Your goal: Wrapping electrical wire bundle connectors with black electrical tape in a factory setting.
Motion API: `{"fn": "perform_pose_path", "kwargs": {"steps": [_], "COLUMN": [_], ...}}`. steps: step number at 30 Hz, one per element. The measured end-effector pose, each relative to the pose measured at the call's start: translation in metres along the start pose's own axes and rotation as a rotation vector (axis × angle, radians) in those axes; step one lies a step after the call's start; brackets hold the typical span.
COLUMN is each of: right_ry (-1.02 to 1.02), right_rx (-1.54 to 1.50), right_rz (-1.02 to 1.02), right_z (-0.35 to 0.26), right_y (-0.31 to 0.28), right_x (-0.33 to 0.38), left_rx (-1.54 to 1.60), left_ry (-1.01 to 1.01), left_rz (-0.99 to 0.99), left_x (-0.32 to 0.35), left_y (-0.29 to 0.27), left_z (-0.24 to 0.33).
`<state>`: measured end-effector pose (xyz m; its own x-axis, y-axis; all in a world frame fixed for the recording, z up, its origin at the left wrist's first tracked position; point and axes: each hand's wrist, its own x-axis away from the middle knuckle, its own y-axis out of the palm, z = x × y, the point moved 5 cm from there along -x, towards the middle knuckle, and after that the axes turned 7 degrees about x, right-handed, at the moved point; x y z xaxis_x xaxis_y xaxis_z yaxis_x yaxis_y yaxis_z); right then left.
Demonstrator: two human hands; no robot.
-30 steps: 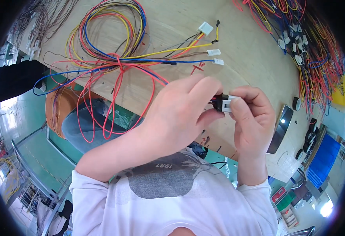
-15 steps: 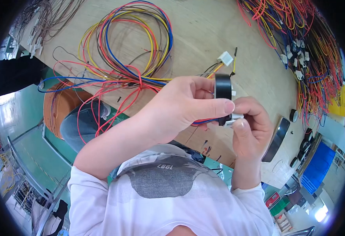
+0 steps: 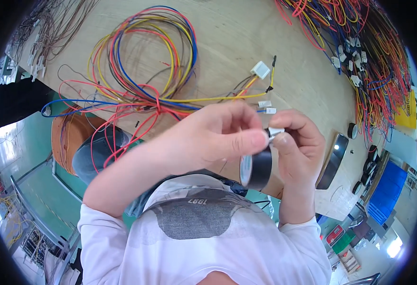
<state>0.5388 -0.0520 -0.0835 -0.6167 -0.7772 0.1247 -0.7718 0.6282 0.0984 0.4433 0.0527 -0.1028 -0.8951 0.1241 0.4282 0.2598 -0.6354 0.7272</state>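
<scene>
Both hands meet in front of my chest, above the table edge. My right hand pinches a small white connector between thumb and forefinger. My left hand closes in from the left with its thumb pressed against the connector. A black tape roll hangs just below the fingers, between the two hands and against the right palm. Wires run from the connector back to a wire harness, a loop of red, yellow, blue and brown wires lying on the wooden table.
More white connectors lie on the table behind my hands. A dense pile of coloured wires with connectors fills the far right. A dark phone-like slab lies at the right edge. Thin brown wires lie at the far left.
The black tape roll has swung from above my fingers to below them, passing around the connector. Both hands have shifted slightly to the right.
</scene>
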Motion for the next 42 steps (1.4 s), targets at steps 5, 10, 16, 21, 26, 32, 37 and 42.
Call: {"fn": "perform_pose_path", "kwargs": {"steps": [5, 10, 16, 21, 26, 32, 37, 42], "right_ry": [-0.072, -0.015, 0.016, -0.076, 0.077, 0.250, 0.265, 0.008], "right_rx": [0.141, 0.098, -0.055, -0.072, -0.080, -0.055, 0.030, 0.132], "right_rz": [-0.014, -0.012, -0.006, 0.009, 0.037, 0.040, 0.110, 0.021], "right_z": [-0.009, -0.009, -0.004, -0.006, -0.011, -0.010, -0.016, -0.027], "right_y": [0.005, 0.006, 0.009, 0.007, 0.005, -0.001, 0.000, 0.014], "right_x": [0.002, 0.004, 0.006, 0.006, 0.006, 0.009, 0.008, 0.011], "left_rx": [-0.130, -0.652, -0.798, 0.286, 0.375, -0.038, -0.280, -0.238], "left_ry": [-0.080, 0.404, 0.557, -0.003, 0.241, 0.464, 0.302, 0.539], "left_rz": [-0.020, 0.355, 0.445, 0.133, 0.165, 0.024, 0.190, 0.223], "left_x": [-0.003, 0.014, 0.013, 0.005, 0.011, 0.013, 0.011, 0.021], "left_y": [-0.003, 0.008, 0.003, 0.010, 0.003, 0.005, 0.004, 0.004], "left_z": [-0.001, 0.004, 0.002, 0.000, 0.008, 0.005, -0.007, 0.009]}}
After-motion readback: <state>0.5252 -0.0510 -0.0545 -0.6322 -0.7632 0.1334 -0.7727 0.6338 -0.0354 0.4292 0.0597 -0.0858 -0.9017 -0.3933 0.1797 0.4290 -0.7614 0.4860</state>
